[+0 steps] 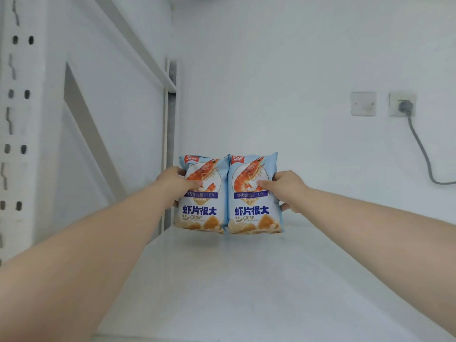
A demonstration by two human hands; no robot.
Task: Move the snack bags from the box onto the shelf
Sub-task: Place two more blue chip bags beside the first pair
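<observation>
Two light-blue shrimp-crisp snack bags stand upright side by side, touching, at the back of the white shelf (246,280). My left hand (172,183) grips the left bag (201,213) by its left edge, thumb on the front. My right hand (283,187) grips the right bag (254,213) by its right edge, thumb across the printed shrimp. Both bags' bottoms sit at or just above the shelf surface; contact is unclear. The box is out of view.
A white perforated upright (14,119) and diagonal brace (91,134) bound the shelf on the left. Behind is a white wall with a switch plate (364,104) and a socket with a grey plug (404,106) and cable.
</observation>
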